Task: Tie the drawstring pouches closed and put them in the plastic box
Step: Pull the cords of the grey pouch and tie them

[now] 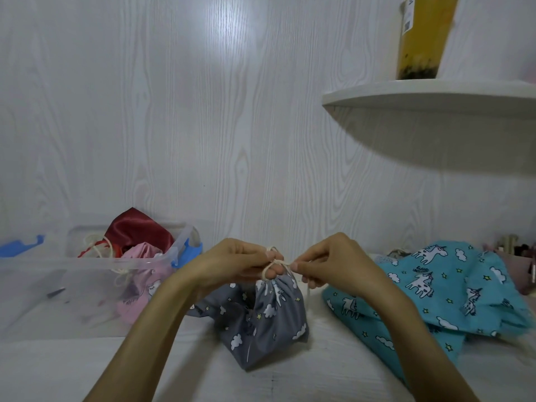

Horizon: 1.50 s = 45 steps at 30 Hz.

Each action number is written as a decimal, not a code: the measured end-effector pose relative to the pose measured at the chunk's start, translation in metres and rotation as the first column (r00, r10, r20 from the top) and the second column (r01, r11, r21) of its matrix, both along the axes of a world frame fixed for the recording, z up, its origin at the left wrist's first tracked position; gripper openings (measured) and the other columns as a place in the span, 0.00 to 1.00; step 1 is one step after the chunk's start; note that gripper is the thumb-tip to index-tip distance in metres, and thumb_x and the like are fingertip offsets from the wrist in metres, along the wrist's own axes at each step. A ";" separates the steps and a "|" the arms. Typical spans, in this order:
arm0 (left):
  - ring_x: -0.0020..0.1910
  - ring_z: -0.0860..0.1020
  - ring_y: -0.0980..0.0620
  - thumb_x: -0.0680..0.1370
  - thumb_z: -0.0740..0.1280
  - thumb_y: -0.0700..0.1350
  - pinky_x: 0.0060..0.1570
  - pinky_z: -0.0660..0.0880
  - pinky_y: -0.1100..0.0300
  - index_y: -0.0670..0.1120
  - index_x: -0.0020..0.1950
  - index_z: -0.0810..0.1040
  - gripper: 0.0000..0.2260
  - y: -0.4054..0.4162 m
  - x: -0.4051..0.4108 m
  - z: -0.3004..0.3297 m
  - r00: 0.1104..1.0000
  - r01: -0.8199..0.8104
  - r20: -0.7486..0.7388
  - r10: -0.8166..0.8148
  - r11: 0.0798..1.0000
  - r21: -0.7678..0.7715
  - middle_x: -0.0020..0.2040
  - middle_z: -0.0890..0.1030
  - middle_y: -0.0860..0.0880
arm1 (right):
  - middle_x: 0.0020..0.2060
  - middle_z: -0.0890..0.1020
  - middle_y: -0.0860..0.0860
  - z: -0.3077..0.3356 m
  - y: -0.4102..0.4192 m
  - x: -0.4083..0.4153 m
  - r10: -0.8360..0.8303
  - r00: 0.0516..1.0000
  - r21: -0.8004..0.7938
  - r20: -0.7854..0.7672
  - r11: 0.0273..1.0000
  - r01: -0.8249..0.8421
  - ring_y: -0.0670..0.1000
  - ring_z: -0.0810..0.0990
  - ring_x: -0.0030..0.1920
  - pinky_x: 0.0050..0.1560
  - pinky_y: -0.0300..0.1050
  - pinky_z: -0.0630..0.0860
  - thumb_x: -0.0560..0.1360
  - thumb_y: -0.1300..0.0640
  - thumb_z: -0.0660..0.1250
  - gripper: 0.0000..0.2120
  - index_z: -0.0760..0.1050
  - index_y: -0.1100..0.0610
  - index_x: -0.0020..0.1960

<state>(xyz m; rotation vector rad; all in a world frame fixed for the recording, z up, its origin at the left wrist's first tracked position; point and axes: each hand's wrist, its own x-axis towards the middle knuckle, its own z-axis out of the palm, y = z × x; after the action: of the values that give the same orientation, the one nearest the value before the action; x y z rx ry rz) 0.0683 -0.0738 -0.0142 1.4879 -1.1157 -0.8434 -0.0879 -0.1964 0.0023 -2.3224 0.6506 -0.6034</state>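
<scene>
From my feed this looks like a home, a bedroom or craft corner. I see a white wood-grain wall (203,126), a rounded white shelf (435,97) holding a takeaway bubble-tea cup (423,39), and a white table (333,372) strewn with unicorn-print fabric pouches (435,291) beside a clear plastic box (43,285).
</scene>
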 end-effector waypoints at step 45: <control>0.34 0.79 0.47 0.62 0.78 0.49 0.39 0.74 0.56 0.53 0.34 0.85 0.05 -0.005 -0.020 0.003 0.898 -0.266 0.229 0.376 0.878 -0.397 0.35 0.84 0.41 | 0.35 0.80 0.50 0.002 0.008 0.002 0.191 0.981 0.235 0.018 0.953 -0.190 0.42 0.72 0.25 0.28 0.30 0.66 0.78 0.52 0.63 0.11 0.81 0.55 0.53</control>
<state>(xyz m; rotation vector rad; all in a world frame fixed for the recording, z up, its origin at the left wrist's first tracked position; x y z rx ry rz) 0.0482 -0.0784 -0.0111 1.4631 -1.1225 -0.1650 -0.0859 -0.1881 0.0048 -2.1318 0.4649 -0.4080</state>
